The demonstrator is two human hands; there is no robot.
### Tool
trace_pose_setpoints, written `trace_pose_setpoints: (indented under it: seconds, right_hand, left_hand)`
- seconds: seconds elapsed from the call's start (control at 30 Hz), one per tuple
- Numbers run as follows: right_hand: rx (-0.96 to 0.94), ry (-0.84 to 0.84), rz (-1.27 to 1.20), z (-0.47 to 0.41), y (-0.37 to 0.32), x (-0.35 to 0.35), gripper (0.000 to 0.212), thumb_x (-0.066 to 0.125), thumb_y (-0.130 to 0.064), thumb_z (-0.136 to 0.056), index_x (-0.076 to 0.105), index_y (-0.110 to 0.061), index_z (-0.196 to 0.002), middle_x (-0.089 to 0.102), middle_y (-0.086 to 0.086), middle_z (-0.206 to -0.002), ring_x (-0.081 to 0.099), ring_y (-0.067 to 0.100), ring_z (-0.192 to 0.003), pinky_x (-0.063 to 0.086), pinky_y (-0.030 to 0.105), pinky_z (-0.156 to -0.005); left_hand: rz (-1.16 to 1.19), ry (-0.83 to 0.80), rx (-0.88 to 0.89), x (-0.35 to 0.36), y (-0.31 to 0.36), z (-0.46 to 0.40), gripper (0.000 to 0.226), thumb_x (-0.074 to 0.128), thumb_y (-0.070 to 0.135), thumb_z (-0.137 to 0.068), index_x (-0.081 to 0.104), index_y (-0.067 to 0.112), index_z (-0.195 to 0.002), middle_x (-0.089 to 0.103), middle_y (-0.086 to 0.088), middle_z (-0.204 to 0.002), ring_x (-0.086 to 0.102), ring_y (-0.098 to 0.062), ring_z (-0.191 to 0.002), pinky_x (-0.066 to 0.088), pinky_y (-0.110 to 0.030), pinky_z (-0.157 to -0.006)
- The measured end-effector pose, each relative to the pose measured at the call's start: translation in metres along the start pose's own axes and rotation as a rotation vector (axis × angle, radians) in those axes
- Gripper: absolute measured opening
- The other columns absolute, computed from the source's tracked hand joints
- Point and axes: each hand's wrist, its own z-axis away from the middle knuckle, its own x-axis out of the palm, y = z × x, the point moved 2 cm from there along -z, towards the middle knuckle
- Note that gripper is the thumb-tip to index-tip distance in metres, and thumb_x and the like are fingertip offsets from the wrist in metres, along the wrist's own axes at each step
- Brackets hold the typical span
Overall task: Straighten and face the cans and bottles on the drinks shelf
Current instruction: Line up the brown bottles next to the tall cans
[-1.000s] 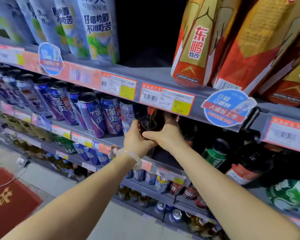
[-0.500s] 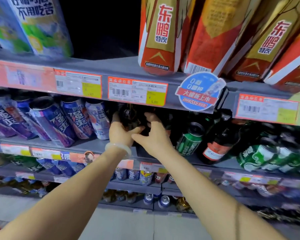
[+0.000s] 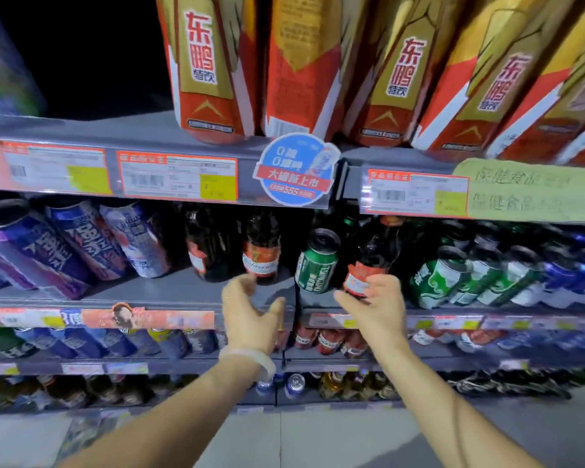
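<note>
A: Where's my bottle?

B: That dark glass bottle (image 3: 368, 265), just right of the green can (image 3: 316, 261). My right hand (image 3: 374, 305) pinches it at the label; my left hand (image 3: 250, 315) hangs loose, holding nothing.

A: Handling?

B: Probably heavy, slick, breakable. I'd grip the body low. The shelf (image 3: 169, 292) holds cans left of it.

Dark red-labelled bottles (image 3: 261, 251), green can (image 3: 316, 261) between, middle shelf (image 3: 169, 292)

Dim store light, dark void above-left of the fingers (image 3: 247, 285). Motion blur smears cans (image 3: 41, 251) far left and price labels (image 3: 176, 175) overhead. Wide-angle bending at edges. Shelf recess behind the fingertips in deep shadow.
</note>
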Motion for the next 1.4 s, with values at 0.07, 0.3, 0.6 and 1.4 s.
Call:
trace_pose_setpoints:
  seconds: [0.07, 0.3, 0.6, 1.4]
  right_hand:
    - [0.044, 0.083, -0.035, -0.015, 0.005, -0.012, 0.065, 0.084, -0.038, -0.059, 0.047, -0.017, -0.109, 0.050, 0.007, -0.109, 0.056, 0.023, -0.094, 0.051, 0.040, -0.084]
    - [-0.059, 0.008, -0.009, -0.055, -0.008, -0.029, 0.108, 0.087, -0.034, -0.058, 0.021, -0.017, -0.142, 0.033, 0.006, -0.143, 0.033, 0.022, -0.133, 0.031, 0.034, -0.108]
    - [-0.161, -0.122, -0.044, -0.060, -0.004, -0.045, 0.086, 0.085, -0.025, -0.063, 0.036, -0.017, -0.134, 0.053, 0.000, -0.125, 0.051, 0.016, -0.113, 0.039, 0.025, -0.087]
    - [-0.309, -0.349, -0.073, -0.030, 0.008, -0.078, 0.079, 0.086, -0.011, -0.058, 0.042, -0.029, -0.121, 0.055, -0.028, -0.097, 0.055, -0.020, -0.085, 0.042, 0.003, -0.073]
  left_hand:
    - [-0.043, -0.177, 0.032, 0.026, 0.012, 0.002, 0.067, 0.076, 0.015, -0.075, 0.038, 0.011, -0.131, 0.041, -0.006, -0.129, 0.042, -0.022, -0.123, 0.036, -0.031, -0.103]
    - [-0.176, -0.202, -0.014, 0.073, 0.044, -0.022, 0.077, 0.080, 0.019, -0.071, 0.032, 0.003, -0.128, 0.036, -0.015, -0.136, 0.039, -0.029, -0.125, 0.033, -0.026, -0.089]
    - [-0.171, -0.115, 0.009, 0.090, 0.042, -0.029, 0.079, 0.080, 0.022, -0.070, 0.034, 0.013, -0.134, 0.053, -0.012, -0.127, 0.052, -0.029, -0.117, 0.043, -0.032, -0.092]
    - [0.047, -0.517, 0.182, 0.110, 0.053, 0.044, 0.078, 0.074, -0.001, -0.070, 0.034, 0.029, -0.130, 0.049, 0.014, -0.126, 0.049, 0.005, -0.117, 0.040, -0.010, -0.092]
